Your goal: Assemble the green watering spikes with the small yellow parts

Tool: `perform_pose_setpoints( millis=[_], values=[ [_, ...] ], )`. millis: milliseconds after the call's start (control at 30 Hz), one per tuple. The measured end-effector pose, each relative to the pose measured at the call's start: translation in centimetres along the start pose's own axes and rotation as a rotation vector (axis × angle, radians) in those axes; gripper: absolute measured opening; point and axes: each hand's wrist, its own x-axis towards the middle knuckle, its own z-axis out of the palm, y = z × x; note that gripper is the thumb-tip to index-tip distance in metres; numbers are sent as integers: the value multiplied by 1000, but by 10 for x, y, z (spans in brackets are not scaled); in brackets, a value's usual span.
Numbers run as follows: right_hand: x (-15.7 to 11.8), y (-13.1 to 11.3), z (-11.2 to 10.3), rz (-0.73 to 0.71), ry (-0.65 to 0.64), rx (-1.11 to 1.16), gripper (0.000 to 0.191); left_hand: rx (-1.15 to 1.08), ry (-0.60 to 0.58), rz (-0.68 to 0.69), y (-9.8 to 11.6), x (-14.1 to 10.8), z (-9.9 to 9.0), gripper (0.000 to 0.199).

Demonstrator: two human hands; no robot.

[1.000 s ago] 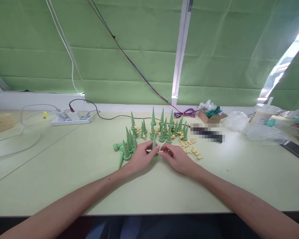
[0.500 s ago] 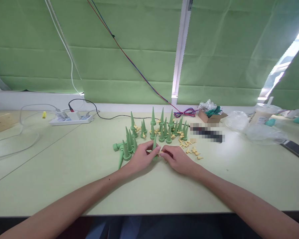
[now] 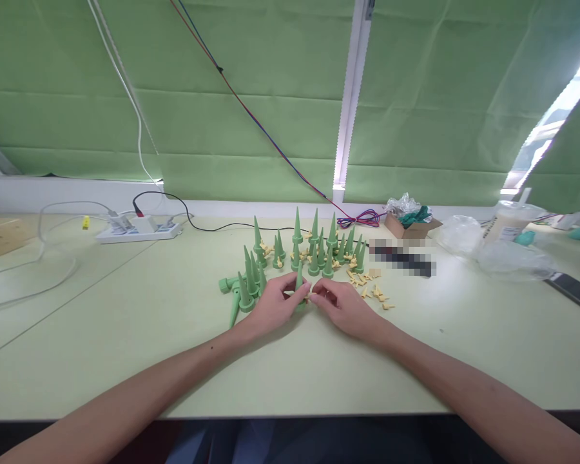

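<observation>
My left hand (image 3: 278, 303) is closed around a green plastic watering spike (image 3: 299, 277), held upright with its point up. A small yellow valve piece (image 3: 311, 295) sticks out from the spike's side toward the right. At its outer end are the pinched fingertips of my right hand (image 3: 341, 304); the exact contact is partly hidden. Several green spikes (image 3: 246, 296) stand left of my left hand, with one lying flat. Behind both hands is a group of upright spikes (image 3: 327, 263), some fitted with yellow pieces. Loose yellow valve pieces (image 3: 377, 293) lie beyond my right hand.
A white power strip (image 3: 140, 233) with plugs and cables sits at back left. At back right are a small cardboard box (image 3: 410, 227), a bundled cable (image 3: 362, 220), a blurred dark object (image 3: 403, 258), a drink cup (image 3: 507, 222), plastic bags and a phone (image 3: 575, 291).
My right fingertips have shifted very slightly at the yellow valve piece. The left hand stays almost still around the green spike; everything else is unchanged.
</observation>
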Motion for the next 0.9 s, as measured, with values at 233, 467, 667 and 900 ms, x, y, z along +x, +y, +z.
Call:
perform_pose_setpoints(
  millis=[233,467,667,900],
  values=[
    [-1,0,-1,-11,18,18,12,5,5,-1,-1,0,0,34],
    [-1,3,1,-45,1,-11,21,10,-4,2,-3,0,1,34],
    [-1,4,0,-82,-23,-50,24,-24,-28,-12,-2,0,1,36],
    [-1,2,0,-101,-36,-75,31,-50,-75,-25,0,0,0,37]
  ],
)
